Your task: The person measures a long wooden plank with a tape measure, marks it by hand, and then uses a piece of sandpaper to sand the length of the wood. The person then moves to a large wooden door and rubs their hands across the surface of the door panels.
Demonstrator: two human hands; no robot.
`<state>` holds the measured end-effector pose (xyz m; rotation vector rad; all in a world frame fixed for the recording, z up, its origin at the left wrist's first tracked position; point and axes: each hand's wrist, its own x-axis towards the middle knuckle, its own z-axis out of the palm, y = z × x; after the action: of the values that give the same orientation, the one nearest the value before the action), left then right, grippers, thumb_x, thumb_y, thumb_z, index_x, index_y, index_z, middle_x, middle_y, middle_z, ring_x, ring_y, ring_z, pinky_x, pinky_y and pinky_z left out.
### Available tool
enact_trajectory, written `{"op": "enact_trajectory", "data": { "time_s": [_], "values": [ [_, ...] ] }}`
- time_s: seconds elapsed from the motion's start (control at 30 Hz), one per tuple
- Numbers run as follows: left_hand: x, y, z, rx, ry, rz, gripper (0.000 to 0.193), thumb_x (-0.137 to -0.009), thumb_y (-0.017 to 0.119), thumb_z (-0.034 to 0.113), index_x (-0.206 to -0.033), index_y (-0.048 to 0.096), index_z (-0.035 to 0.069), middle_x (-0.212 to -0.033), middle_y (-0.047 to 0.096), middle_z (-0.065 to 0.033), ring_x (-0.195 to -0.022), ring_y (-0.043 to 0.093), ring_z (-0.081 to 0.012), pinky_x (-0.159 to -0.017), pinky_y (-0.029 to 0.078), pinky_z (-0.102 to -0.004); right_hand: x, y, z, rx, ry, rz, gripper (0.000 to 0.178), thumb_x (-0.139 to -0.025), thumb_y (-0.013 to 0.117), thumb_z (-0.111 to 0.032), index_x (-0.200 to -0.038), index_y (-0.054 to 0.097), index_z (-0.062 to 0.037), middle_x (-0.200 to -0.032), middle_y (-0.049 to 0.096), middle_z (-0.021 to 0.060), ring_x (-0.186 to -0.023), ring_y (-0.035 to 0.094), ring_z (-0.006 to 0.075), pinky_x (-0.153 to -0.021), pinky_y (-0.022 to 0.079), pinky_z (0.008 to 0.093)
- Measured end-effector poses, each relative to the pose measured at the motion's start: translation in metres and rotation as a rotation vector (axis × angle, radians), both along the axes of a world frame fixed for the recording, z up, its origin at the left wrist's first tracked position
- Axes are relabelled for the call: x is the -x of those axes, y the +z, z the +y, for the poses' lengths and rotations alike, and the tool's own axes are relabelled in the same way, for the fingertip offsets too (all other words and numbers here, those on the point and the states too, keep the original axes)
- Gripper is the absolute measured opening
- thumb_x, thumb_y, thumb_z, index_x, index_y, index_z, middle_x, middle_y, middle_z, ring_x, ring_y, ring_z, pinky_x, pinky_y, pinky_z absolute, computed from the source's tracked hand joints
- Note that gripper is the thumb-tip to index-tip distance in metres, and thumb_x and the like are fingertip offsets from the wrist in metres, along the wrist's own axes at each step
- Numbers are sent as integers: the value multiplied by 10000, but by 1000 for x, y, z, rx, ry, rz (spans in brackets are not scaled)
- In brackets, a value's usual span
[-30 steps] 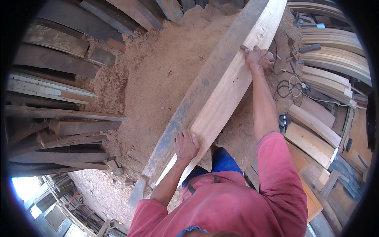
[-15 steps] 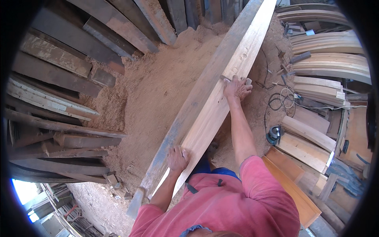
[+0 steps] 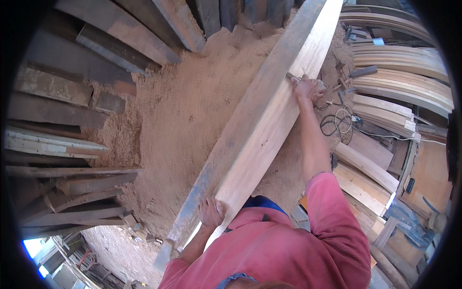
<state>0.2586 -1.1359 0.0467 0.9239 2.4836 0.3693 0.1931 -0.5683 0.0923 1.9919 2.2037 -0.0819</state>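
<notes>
A long pale board (image 3: 262,139) runs diagonally from lower left to upper right, alongside a grey, weathered beam (image 3: 231,130). My left hand (image 3: 211,213) rests near the board's lower end, fingers laid out at the seam between board and beam, holding nothing. Farther up, my right hand (image 3: 308,90) is closed over a small hand tool (image 3: 291,76), pressed on the pale face. One dark end of it pokes out left of the fingers; the rest is hidden beneath the hand, so its exact kind does not show.
Sawdust (image 3: 178,115) covers the floor left of the beam. Dark planks (image 3: 53,111) lie around the left and far sides. Curved pale boards (image 3: 399,82) are stacked at right, near a coiled cable (image 3: 339,120). A blue tool or sheet (image 3: 406,224) lies lower right.
My right hand has slid up the board, away from me, with the tool. Round marks or curls ahead of it are no longer seen. The left hand stays by the lower end.
</notes>
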Motion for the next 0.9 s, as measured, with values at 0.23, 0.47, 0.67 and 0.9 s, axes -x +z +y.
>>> {"op": "enact_trajectory", "data": {
  "time_s": [0.23,0.47,0.67,0.9],
  "values": [
    [89,17,216,-128,-4,-306,581,-935,537,273,-1403,460,-62,-1392,489,-361,-1338,440,-508,-1126,317,-614,-18,-9,-4,18,-20,68,495,-887,677,-555,-1270,678,-240,-1376,536,170,-1216,472,452,-976,429,551],
    [79,3,397,-130,80,-97,365,-913,570,231,-1162,544,-35,-1156,570,-270,-1128,555,-445,-953,449,-566,-6,-18,8,-99,83,26,462,-892,671,-541,-1243,683,-241,-1375,530,122,-1210,469,459,-974,419,568],
    [73,-5,398,-92,34,-45,328,-912,592,265,-1080,544,-13,-1107,561,-251,-1063,555,-426,-904,453,-558,25,-9,132,-37,33,-3,419,-944,607,-530,-1243,670,-243,-1350,548,113,-1250,470,466,-981,420,579],
    [79,-7,406,-75,62,-23,331,-924,575,255,-1086,529,-30,-1106,554,-266,-1078,541,-428,-925,447,-552,31,-3,188,52,25,26,437,-952,595,-549,-1265,670,-254,-1335,557,128,-1243,485,468,-998,423,563]
  ]
}}
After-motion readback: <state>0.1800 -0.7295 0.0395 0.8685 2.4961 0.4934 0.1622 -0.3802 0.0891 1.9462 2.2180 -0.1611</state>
